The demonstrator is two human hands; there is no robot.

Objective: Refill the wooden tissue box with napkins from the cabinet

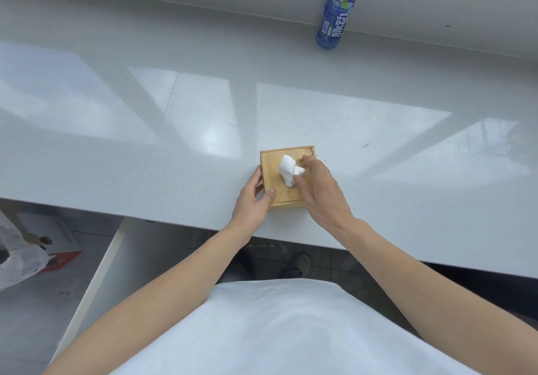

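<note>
A small square wooden tissue box (273, 162) sits near the front edge of the white counter (174, 142), its lid on. A white napkin (288, 169) sticks up through the hole in the lid. My left hand (253, 203) grips the box's left front corner, thumb on top of the lid. My right hand (320, 191) rests over the right side of the box and pinches the napkin between thumb and fingers. The right part of the lid is hidden under that hand.
A blue-labelled plastic drink bottle (337, 11) stands at the back of the counter by the wall. Below the counter's edge on the left I see an open cabinet door edge (96, 281), a cardboard box and a plastic bag (20, 255) on the floor.
</note>
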